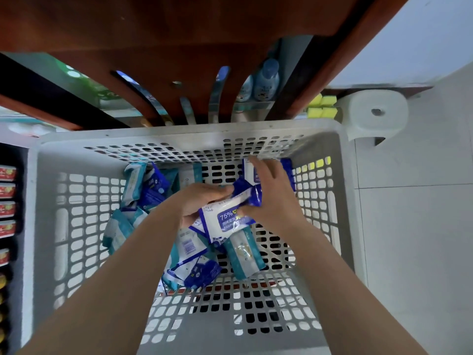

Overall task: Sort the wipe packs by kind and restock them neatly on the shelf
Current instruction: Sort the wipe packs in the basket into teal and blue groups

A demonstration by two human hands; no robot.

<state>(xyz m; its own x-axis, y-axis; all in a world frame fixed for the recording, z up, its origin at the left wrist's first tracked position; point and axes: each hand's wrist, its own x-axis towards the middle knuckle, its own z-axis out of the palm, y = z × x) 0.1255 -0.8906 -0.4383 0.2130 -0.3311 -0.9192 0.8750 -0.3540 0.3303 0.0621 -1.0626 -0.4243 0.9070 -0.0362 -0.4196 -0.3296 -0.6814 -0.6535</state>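
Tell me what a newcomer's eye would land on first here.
Two bare hands meet mid-frame in a white perforated basket: the left hand grips a blue-and-white wipe pack marked 75%, the right hand touching it. Teal packs lie jumbled on the basket floor, beneath a brown shelf.

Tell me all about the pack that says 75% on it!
The 75% pack is a soft, shiny plastic pouch, white with a blue label and blue ends. It is tilted, face up, above the other packs in the basket. The left hand grips its left side; the right hand touches its right end.
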